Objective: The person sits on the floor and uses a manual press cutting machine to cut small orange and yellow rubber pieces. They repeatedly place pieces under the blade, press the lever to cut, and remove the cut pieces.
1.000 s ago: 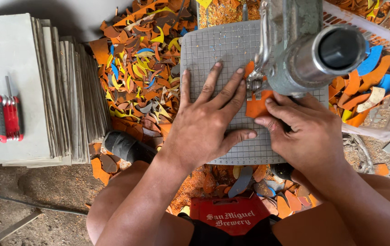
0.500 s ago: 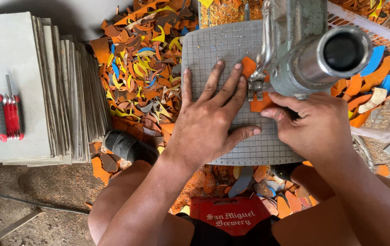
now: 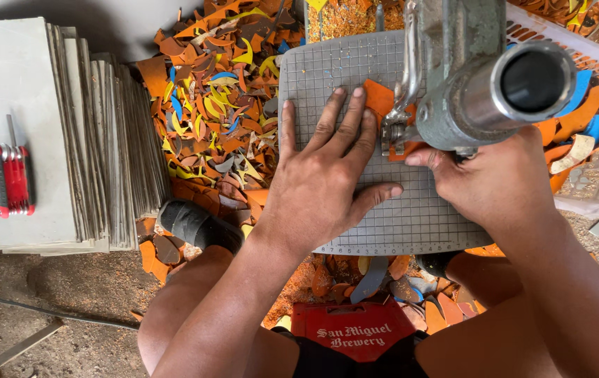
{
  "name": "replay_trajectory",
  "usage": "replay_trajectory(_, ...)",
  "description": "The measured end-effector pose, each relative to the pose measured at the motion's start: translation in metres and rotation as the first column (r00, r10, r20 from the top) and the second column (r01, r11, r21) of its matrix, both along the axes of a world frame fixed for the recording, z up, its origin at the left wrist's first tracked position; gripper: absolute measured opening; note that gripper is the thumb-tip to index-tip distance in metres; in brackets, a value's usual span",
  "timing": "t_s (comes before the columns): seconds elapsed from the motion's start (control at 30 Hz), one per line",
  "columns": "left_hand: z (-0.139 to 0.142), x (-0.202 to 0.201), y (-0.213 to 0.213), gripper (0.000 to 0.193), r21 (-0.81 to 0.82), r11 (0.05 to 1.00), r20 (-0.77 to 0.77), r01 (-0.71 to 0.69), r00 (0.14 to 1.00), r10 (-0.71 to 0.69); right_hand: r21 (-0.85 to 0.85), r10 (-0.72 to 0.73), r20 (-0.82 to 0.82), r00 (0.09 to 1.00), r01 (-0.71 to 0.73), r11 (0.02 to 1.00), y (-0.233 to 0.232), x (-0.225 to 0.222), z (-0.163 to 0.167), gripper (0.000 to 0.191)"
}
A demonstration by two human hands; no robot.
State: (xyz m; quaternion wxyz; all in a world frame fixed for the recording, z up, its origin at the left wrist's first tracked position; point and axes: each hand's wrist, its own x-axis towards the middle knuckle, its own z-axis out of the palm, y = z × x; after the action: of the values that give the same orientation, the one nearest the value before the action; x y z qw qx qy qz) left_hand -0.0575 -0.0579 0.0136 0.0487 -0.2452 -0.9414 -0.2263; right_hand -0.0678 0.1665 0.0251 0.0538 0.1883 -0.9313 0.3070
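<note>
We have the left hand (image 3: 327, 189) flat on the grey gridded cutting plate (image 3: 355, 140), fingers spread and straight, palm down, gripping nothing; its middle and index fingertips press the near edge of the orange piece (image 3: 378, 98). That piece lies on the plate just left of the machine's cutting head (image 3: 401, 129), thin, flat, matte, angular at the top, with a second bit of orange showing under the head. The right hand (image 3: 495, 185) sits right of the head, below the grey cylinder (image 3: 502, 94); its fingers curl in toward the orange bit at the cutter, thumb tip touching it, but we cannot tell how firm the pinch is because the machine body hides the fingertips. The plate is hard plastic or metal with a fine square grid and a ruled scale along its near edge. The cylinder is cast-looking grey metal, worn paint, dark open bore facing the camera. Left of the plate lies a heap of offcuts (image 3: 215, 119): orange, yellow, blue crescents and shards, thin and curled. Further left of the plate stands a stack of grey sheets (image 3: 68, 140), edges fanned, with a red multi-tool (image 3: 11, 180) lying on top. Right of the plate sits a white slotted basket (image 3: 593, 63) holding orange and blue cut pieces. Below the plate, between our knees, a red crate (image 3: 355, 329).
</note>
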Motion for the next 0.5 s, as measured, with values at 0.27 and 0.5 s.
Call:
replay_trajectory(0.27,-0.003,-0.004,0.0,0.083,0.008,1.0,-0.035,-0.022,0.999,0.022,-0.054,0.025,-0.029,0.999,-0.026,0.998,0.003,-0.011,-0.005,0.023)
replay_trajectory(0.5,-0.005,-0.008,0.002,0.081,-0.002,0.999,-0.047,-0.037,0.998,0.037,0.043,0.045,-0.076,0.996,-0.042,0.998,0.012,-0.017,-0.012,0.03)
